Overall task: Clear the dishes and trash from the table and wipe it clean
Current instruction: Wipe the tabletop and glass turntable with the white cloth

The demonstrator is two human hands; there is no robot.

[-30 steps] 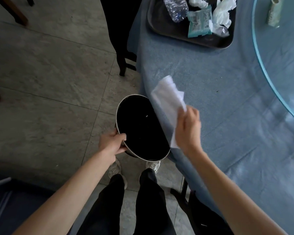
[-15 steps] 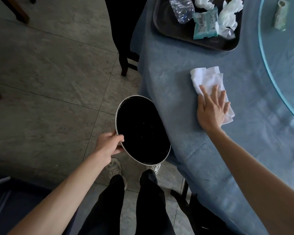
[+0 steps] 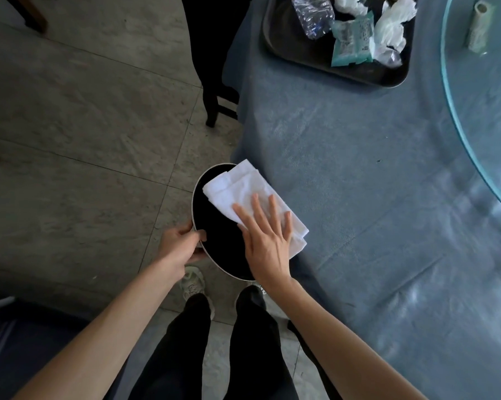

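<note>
A white folded cloth (image 3: 243, 192) lies at the table's near edge and hangs partly over a black bin (image 3: 220, 243) with a silver rim. My right hand (image 3: 268, 235) presses flat on the cloth, fingers straight and spread. My left hand (image 3: 181, 246) grips the bin's rim on its left side and holds the bin against the table edge. The table (image 3: 359, 174) carries a blue-grey tablecloth. A dark tray (image 3: 283, 44) at the far edge holds a crushed plastic bottle (image 3: 312, 15), a teal packet (image 3: 353, 41) and crumpled white tissues (image 3: 393, 27).
A glass turntable (image 3: 480, 96) covers the right of the table, with a small pale roll (image 3: 477, 27) on it. A dark chair (image 3: 211, 53) stands at the table's far-left corner. Grey tiled floor (image 3: 84, 125) lies to the left. My legs and shoes show below the bin.
My right hand has dragged the cloth from further in on the table back to the near edge, over the bin's mouth. The left hand keeps hold of the bin's rim.
</note>
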